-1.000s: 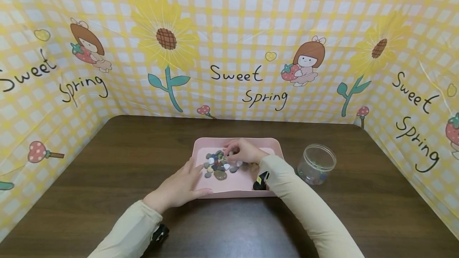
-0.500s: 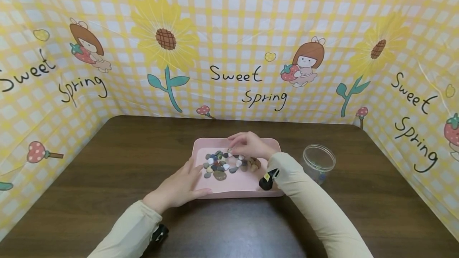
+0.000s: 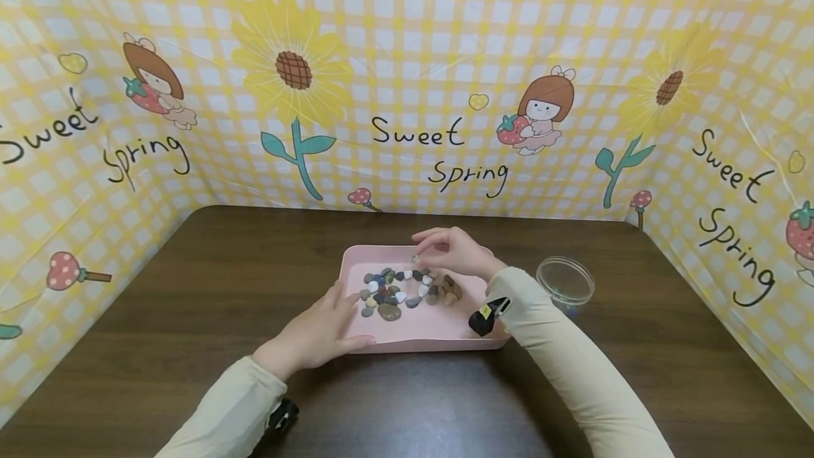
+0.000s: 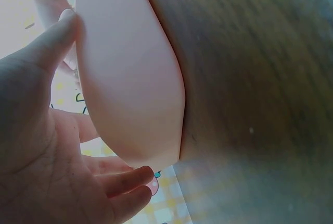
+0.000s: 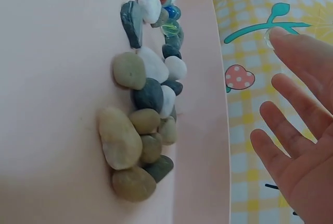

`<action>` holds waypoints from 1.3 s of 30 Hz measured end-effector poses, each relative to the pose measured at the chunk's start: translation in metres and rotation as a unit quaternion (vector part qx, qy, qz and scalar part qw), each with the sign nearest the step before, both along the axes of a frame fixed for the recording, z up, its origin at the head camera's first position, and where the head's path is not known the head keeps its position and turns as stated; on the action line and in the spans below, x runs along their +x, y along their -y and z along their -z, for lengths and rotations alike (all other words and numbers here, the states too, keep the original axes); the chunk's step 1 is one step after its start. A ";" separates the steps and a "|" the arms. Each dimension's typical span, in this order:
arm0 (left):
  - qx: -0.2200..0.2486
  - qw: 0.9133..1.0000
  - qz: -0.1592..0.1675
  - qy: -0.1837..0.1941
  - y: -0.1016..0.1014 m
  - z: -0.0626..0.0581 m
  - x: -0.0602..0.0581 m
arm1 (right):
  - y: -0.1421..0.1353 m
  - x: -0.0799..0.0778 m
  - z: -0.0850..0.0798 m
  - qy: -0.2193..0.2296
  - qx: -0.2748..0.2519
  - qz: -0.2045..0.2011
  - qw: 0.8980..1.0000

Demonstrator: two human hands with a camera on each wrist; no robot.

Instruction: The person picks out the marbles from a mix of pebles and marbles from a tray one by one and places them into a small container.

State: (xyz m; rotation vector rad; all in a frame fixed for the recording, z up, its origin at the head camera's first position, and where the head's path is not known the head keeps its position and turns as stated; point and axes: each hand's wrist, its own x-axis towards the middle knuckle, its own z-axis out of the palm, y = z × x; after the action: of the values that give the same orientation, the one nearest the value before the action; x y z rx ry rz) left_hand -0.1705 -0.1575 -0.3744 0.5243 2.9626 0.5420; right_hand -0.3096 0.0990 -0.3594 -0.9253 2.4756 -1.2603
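Note:
My left hand (image 3: 314,334) holds the near left corner of a pink tray (image 3: 420,334). In the left wrist view its thumb lies at the rim and the fingers bend round the end wall. My right hand (image 3: 456,253) is raised over the tray's back edge, thumb and a finger pinching a small clear marble (image 5: 269,37). The remaining fingers are spread. Inside the tray, stones form a ring and clusters: white pebbles (image 5: 153,66), dark pebbles (image 5: 147,95) and tan pebbles (image 5: 120,136). A few glass marbles (image 5: 170,27) sit among them.
To the right of the tray stands a clear round jar (image 3: 564,281) without a lid, partly hidden by the right sleeve. Small coloured things show at its bottom. The dark wooden table (image 3: 254,260) is backed by a yellow checked cloth (image 3: 407,55).
The right hand has lifted from the stones and moved right and back, carrying the marble. More of the pebble ring and the tan pebbles are now uncovered. The left hand has stayed put.

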 end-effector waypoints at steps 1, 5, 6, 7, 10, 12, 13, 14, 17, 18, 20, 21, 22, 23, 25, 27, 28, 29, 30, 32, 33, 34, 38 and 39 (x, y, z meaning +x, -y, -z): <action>0.000 1.000 0.000 0.001 0.000 0.000 0.000 | -0.001 0.001 -0.002 0.003 0.000 0.004 1.000; -0.002 1.000 -0.002 0.002 0.000 0.000 0.001 | -0.004 0.003 -0.005 0.003 -0.006 0.008 1.000; -0.002 1.000 -0.003 0.003 0.000 0.000 0.001 | -0.005 0.003 -0.006 0.006 -0.010 0.008 1.000; -0.002 1.000 -0.003 0.003 0.000 0.000 0.001 | -0.007 0.003 -0.007 0.007 -0.012 0.008 1.000; -0.002 1.000 -0.004 0.004 0.000 -0.001 0.001 | -0.011 0.004 -0.010 0.007 -0.018 0.008 1.000; -0.002 1.000 -0.004 0.004 0.000 -0.001 0.001 | -0.013 0.004 -0.011 0.006 -0.021 0.009 1.000; -0.002 1.000 -0.004 0.003 0.000 -0.001 0.001 | -0.014 0.005 -0.012 0.002 -0.021 0.009 1.000; -0.003 1.000 -0.004 0.002 0.000 -0.001 0.001 | -0.016 0.005 -0.012 -0.001 -0.021 0.009 1.000; -0.003 1.000 -0.003 0.001 0.000 -0.001 0.001 | -0.020 0.005 -0.014 -0.008 -0.024 0.008 1.000; -0.003 1.000 -0.002 0.001 0.000 -0.001 0.001 | -0.021 0.005 -0.014 -0.011 -0.025 0.007 1.000; -0.003 1.000 -0.002 0.001 0.000 -0.001 0.001 | -0.024 0.006 -0.015 -0.019 -0.028 0.004 0.999; -0.002 1.000 -0.002 0.002 0.000 -0.001 0.001 | -0.026 0.006 -0.016 -0.021 -0.029 0.004 0.999; -0.002 1.000 -0.002 0.002 0.000 -0.001 0.001 | -0.027 0.007 -0.016 -0.021 -0.031 0.006 0.999; -0.002 1.000 -0.002 0.001 0.000 -0.001 0.001 | -0.029 0.007 -0.017 -0.023 -0.033 0.007 0.999; -0.002 1.000 -0.001 -0.001 0.000 0.000 0.000 | -0.033 0.008 -0.018 -0.030 -0.034 0.011 0.999; -0.002 1.000 0.000 -0.004 0.000 0.001 0.000 | -0.037 0.009 -0.019 -0.035 -0.034 0.017 0.999; -0.002 1.000 0.001 -0.006 0.000 0.001 0.000 | -0.039 0.010 -0.020 -0.039 -0.032 0.021 0.999; -0.002 1.000 0.001 -0.007 0.000 0.001 -0.001 | -0.041 0.011 -0.021 -0.043 -0.031 0.024 0.998; -0.002 1.000 0.002 -0.008 0.000 0.001 0.000 | -0.043 0.013 -0.022 -0.048 -0.029 0.026 0.998; -0.003 1.000 0.002 -0.006 0.000 0.001 0.000 | -0.047 0.015 -0.025 -0.051 -0.029 0.031 0.998; -0.003 1.000 0.002 -0.005 0.000 0.001 0.000 | -0.049 0.016 -0.025 -0.052 -0.030 0.034 0.998; -0.003 1.000 0.001 -0.004 0.000 0.000 0.000 | -0.051 0.017 -0.026 -0.049 -0.034 0.035 0.998; -0.004 1.000 0.000 0.000 0.000 0.000 0.000 | -0.060 0.021 -0.027 -0.039 -0.042 0.045 0.997; -0.004 1.000 0.000 0.000 0.000 0.000 0.000 | -0.062 0.022 -0.027 -0.037 -0.043 0.048 0.997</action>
State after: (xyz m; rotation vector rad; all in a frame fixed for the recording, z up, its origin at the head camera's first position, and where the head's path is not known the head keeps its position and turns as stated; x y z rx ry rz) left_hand -0.1702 -0.1575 -0.3743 0.5227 2.9630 0.5302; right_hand -0.2879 0.1613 -0.3322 -0.8997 2.5691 -1.3976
